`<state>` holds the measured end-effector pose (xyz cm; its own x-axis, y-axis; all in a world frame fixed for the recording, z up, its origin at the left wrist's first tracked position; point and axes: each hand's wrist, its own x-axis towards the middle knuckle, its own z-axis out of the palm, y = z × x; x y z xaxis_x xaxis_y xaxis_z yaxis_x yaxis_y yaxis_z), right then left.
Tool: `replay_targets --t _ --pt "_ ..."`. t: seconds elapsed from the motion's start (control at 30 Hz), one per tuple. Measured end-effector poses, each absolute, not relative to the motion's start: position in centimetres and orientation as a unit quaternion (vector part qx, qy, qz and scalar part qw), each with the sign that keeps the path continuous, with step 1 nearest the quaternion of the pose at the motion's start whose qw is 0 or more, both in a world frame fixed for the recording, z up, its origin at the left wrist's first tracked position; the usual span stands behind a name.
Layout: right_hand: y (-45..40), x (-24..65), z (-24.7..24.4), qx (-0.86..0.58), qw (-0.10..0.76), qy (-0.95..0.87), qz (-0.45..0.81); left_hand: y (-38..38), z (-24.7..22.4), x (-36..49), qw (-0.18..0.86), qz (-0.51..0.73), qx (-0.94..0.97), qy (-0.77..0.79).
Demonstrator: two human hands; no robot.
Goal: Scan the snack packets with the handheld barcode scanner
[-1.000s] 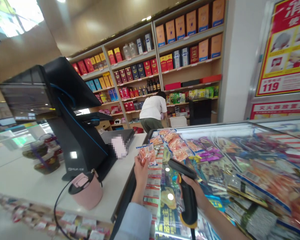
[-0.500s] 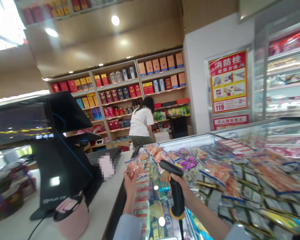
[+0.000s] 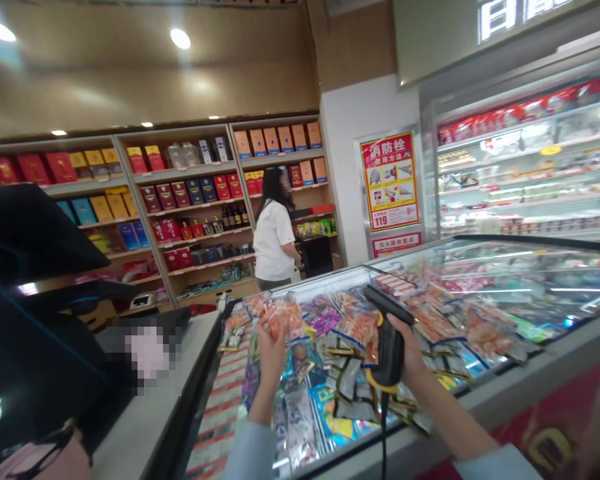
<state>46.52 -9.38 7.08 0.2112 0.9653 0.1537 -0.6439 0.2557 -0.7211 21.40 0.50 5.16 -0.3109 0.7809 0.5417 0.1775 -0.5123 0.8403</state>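
Observation:
In the head view my right hand grips a black and yellow barcode scanner by its handle, and a cable runs down from it. My left hand is closed on a clear snack packet with orange-red contents, raised in front of the glass-topped display case. Part of that packet blends with similar ones behind it. Many snack packets are spread beneath: purple packets, silver and dark packets and orange-red packets.
On the left stands a black checkout terminal on a pale counter, with a pink holder. A person in a white shirt stands beyond the case. Behind are shelves of boxes and a lit cooler.
My view has swung to the right. Both hands, with the packet and the scanner, are now over the display case. The person behind has straightened up from a bent posture.

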Motion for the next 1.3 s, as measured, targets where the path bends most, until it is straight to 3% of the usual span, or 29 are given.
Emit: replay_targets --t 0.17,0.33,0.6,0.83,1.3 --pt "-10.5 52.8 5.6 -0.295 0.786 -0.259 0.477 0.2 5.2 28.9 0.278 0.631 0.587 0.424" --pt "-10.6 56.8 3.0 -0.321 0.808 -0.244 0.43 0.8 3.7 33.3 0.212 0.589 0.669 0.401" --pt "-8.5 58.7 -2.3 -0.34 0.81 -0.164 0.449 0.0 -0.1 34.8 0.123 0.45 0.78 0.416" --pt "-8.3 58.7 -2.9 -0.357 0.807 -0.179 0.436 0.8 -0.2 34.9 0.13 0.368 0.806 0.444" --pt "-8.2 59.3 -3.4 -0.356 0.812 -0.203 0.416 0.7 -0.3 34.8 0.133 0.404 0.79 0.44"
